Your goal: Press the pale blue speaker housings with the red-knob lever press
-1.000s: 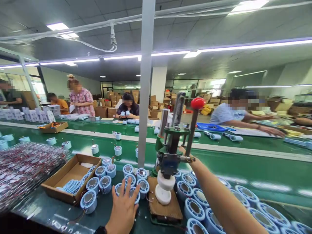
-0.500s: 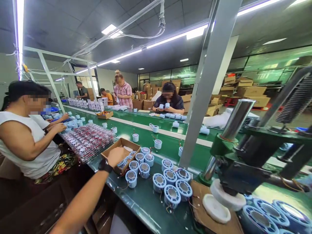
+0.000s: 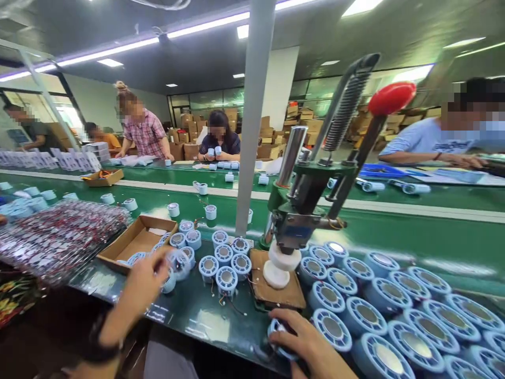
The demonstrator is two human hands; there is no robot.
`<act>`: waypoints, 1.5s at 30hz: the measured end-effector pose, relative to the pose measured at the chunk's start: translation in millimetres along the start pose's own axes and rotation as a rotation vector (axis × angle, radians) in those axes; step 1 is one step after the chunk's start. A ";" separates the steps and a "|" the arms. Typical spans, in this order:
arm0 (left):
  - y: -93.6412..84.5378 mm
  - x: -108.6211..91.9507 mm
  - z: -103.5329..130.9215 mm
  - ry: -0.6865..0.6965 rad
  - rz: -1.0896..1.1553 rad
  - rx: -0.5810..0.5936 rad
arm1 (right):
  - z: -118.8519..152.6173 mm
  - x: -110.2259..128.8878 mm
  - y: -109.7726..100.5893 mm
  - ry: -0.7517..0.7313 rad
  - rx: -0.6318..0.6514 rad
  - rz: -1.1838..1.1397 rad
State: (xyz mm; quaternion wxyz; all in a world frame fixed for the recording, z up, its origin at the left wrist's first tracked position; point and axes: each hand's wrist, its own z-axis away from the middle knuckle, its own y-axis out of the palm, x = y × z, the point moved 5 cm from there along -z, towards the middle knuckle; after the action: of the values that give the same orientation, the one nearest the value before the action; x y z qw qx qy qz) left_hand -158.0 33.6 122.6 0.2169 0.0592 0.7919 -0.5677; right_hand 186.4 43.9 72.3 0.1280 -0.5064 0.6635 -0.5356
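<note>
while showing a blue plate (image 3: 298, 232) on the front of the hand press (image 3: 282, 221), leaves any lettering on it too small to read. pinches what looks, through the blur, like a pale blue ring (image 3: 182, 265) between the nearly closed fingertips of the left hand (image 3: 140, 281), just beside the open cardboard box (image 3: 112, 253) and in front of several wired units. wears a dark band (image 3: 103, 337) at the left wrist. holds a round blue unit (image 3: 277, 337) in the right hand (image 3: 307, 339), open only about as wide as the part, curling fingers over its rim near the table edge, in front of the press.

bears more pale rings inside the box. groups six units (image 3: 226, 279) between box and press, with many more (image 3: 366, 315) packed to the right of the press. has two white round blocks (image 3: 276, 275) under the press head, the lower on a brown board (image 3: 291, 296), and a red knob (image 3: 392, 98) on the lever. stretches a glossy green surface (image 3: 394, 226) across the room, past a grey post (image 3: 256, 105), toward people seated or standing opposite and stacked cartons (image 3: 270, 151) behind.
</note>
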 end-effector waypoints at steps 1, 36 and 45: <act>22.9 -22.2 19.7 0.137 0.102 0.103 | -1.5 -4.4 7.2 0.058 -0.007 -0.006; 161.2 -114.4 89.4 0.229 0.474 0.269 | 35.3 -21.7 122.6 0.502 -0.636 -0.440; 157.9 -120.0 96.0 0.207 0.621 0.141 | 29.9 -21.2 115.7 0.553 -0.543 -0.460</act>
State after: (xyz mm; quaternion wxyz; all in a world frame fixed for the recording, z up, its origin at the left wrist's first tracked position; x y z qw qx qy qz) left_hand 30.1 18.2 8.9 0.2936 0.3699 0.7127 -0.5187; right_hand 155.5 33.7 -44.6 -0.3140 -0.4940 0.6594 -0.4718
